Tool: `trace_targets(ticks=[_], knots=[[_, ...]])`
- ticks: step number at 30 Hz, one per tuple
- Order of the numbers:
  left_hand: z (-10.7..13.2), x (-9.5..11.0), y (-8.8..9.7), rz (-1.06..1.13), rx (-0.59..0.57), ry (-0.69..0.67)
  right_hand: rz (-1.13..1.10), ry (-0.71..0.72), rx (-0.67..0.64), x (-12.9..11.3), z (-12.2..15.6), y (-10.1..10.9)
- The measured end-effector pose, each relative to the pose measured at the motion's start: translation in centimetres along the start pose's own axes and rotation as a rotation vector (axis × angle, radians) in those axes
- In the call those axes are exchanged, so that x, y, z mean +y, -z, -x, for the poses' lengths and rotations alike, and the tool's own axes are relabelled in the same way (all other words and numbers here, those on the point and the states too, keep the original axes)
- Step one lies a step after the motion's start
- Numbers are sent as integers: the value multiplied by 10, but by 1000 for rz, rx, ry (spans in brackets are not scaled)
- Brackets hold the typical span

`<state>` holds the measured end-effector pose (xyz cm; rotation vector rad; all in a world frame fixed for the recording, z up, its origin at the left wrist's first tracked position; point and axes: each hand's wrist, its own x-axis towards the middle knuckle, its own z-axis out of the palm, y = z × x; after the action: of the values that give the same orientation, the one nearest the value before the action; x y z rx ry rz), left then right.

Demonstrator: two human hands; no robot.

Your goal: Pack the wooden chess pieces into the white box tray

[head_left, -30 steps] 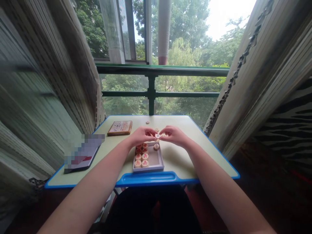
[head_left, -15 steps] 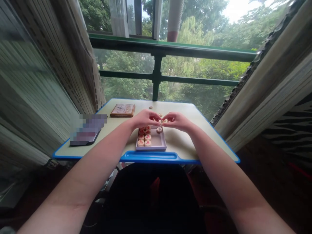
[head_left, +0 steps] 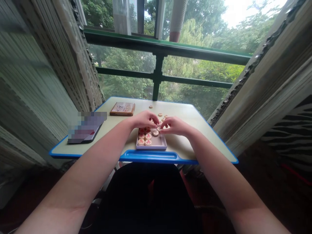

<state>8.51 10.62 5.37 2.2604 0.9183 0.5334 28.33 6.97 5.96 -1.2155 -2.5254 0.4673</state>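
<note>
Round pale discs [head_left: 148, 142], red characters, shallow box [head_left: 159, 142], left hand [head_left: 145, 119] loosely curved, right hand [head_left: 175, 125] narrowed on 1 disc [head_left: 159, 129]

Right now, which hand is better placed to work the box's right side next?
Likely the right hand: it is at a piece there; the left hand is nearer the red-marked pieces.

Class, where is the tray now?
In the head view, the tray lies front-centre on the table, just beyond the blue groove, with the left hand and right hand at its far end.
</note>
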Motion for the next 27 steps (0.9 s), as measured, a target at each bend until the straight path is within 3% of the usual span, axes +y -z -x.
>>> trace_targets(ticks=[5,8,16,27], knots=[[-2,2,0,22,164,16,16,112,40,-1,0,-4],[-4,2,-3,8,225,36,37,107,34,-4,-2,-9],[-9,-1,-9,-26,260,48,50,115,-30,-15,-2,-7],[-11,-8,-14,0,248,46,68,126,-24,-15,0,-6]])
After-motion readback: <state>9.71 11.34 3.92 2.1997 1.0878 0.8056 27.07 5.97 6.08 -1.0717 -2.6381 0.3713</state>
